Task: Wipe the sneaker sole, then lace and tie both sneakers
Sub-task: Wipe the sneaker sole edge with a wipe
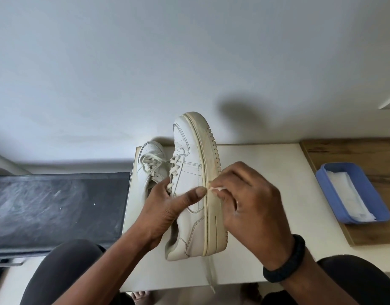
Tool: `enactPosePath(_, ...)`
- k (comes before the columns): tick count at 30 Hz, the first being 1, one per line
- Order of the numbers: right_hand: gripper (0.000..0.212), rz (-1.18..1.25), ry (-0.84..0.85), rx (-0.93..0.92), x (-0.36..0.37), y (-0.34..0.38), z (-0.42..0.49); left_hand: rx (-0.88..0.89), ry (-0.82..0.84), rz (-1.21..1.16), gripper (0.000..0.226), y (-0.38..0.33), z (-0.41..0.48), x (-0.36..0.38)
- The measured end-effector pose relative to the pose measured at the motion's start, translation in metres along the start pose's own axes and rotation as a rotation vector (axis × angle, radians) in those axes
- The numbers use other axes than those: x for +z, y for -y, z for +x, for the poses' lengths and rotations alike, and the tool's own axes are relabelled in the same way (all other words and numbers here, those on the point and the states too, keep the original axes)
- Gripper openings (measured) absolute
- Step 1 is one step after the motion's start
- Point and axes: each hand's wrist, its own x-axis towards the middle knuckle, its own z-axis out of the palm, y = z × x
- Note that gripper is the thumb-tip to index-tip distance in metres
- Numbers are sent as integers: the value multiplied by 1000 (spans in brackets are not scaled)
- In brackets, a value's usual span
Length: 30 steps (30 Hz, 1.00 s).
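Note:
My left hand (167, 208) grips a white sneaker (189, 172) turned on its side above the table, thumb across its upper, fingers in the opening by the laces. Its yellowed sole edge (208, 150) faces right. My right hand (244, 199) pinches a small white wipe (218, 189) against the sole edge near the middle. One loose lace end (210, 276) hangs below the heel. The second white sneaker (150, 161) lies on the table behind, partly hidden, with loose laces.
The white table (266, 161) carries both sneakers. A blue tray (334, 172) with white wipes sits on a wooden board (354, 150) at the right. A dark slab (57, 205) lies left of the table. My knees show at the bottom edge.

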Motion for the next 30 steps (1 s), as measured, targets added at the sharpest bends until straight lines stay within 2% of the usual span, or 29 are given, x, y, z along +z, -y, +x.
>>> enactPosePath(3,14,-36,-58,22,-4,-3,2,-5,25,-1,49,2,1,0)
enactPosePath(8,18,-69,41,-64,3,9,-3,-15,78,-10,45,2,0,-3)
enactPosePath(13,16,-20,22,-58,0,5,-3,0,124,20,59,1,3,-4)
enactPosePath(17,21,-30,73,-72,3,7,-4,-8,147,40,57,2,1,-2)
enactPosePath(24,17,-24,-88,27,-7,-7,5,-22,112,92,58,-3,0,3)
enactPosePath(30,16,-17,-43,-52,-4,3,2,-27,118,96,65,-2,-1,-3)
